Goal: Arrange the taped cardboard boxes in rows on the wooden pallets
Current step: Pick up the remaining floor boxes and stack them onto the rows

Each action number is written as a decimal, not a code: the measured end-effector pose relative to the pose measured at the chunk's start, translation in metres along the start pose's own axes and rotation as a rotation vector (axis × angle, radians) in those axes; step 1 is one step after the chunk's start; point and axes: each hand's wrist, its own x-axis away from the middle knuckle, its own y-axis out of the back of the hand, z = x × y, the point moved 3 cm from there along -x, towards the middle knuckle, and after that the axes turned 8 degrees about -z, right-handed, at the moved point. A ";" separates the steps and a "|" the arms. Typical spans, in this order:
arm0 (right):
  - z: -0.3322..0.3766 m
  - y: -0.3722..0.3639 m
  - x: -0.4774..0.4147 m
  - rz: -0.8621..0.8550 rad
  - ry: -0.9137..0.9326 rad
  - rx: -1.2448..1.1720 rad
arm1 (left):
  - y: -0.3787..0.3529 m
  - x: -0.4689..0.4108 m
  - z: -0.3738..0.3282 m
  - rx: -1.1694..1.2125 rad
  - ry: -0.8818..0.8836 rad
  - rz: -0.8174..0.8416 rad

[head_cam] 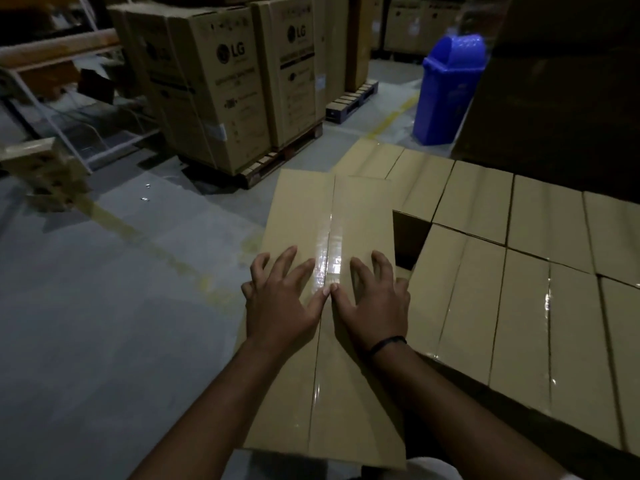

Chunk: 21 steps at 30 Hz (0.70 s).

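Taped box (301,209) lies beneath left hand (280,303) and right hand (375,303), perhaps pressed.

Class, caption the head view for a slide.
A left hand and right hand rest spread on a taped box beside rows of boxes.

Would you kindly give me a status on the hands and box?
Left hand, right hand spread flat on the taped box. Box at left end of the rows. Dark gap beside it.

Dim light falls on a grey concrete floor (104,323) crossed by a worn yellow line (149,247). Tall LG cartons (221,91) stand beyond, with a blue bin (446,91) to the right and a white metal rack (52,112) to the left.
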 end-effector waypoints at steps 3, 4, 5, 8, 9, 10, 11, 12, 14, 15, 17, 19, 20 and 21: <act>-0.002 -0.017 -0.022 -0.034 -0.031 0.025 | -0.020 -0.027 0.009 0.011 -0.036 0.031; -0.004 -0.022 -0.030 -0.048 -0.042 0.032 | -0.028 -0.036 0.010 0.019 -0.050 0.044; -0.007 -0.027 -0.038 -0.058 -0.054 0.034 | -0.036 -0.045 0.011 0.025 -0.066 0.058; -0.023 -0.044 -0.066 -0.064 -0.107 0.034 | -0.063 -0.076 0.009 0.037 -0.092 0.100; -0.028 -0.050 -0.076 -0.064 -0.122 0.032 | -0.073 -0.085 0.007 0.041 -0.100 0.117; -0.034 -0.056 -0.087 -0.065 -0.137 0.031 | -0.083 -0.094 0.006 0.042 -0.110 0.138; -0.040 -0.063 -0.098 -0.063 -0.155 0.031 | -0.093 -0.103 0.005 0.040 -0.119 0.163; -0.046 -0.070 -0.109 -0.056 -0.177 0.036 | -0.104 -0.112 0.004 0.037 -0.127 0.189; -0.059 -0.083 -0.126 -0.041 -0.214 0.067 | -0.125 -0.128 0.003 0.033 -0.135 0.239; -0.065 -0.089 -0.132 -0.036 -0.223 0.083 | -0.136 -0.135 0.002 0.037 -0.139 0.264; -0.077 -0.099 -0.145 -0.021 -0.250 0.102 | -0.156 -0.146 0.000 0.045 -0.153 0.309; -0.088 -0.108 -0.155 0.000 -0.293 0.109 | -0.175 -0.155 -0.001 0.050 -0.160 0.345; -0.093 -0.112 -0.158 0.011 -0.311 0.109 | -0.183 -0.158 -0.002 0.052 -0.160 0.359; -0.098 -0.116 -0.161 0.018 -0.325 0.105 | -0.191 -0.160 -0.002 0.057 -0.163 0.374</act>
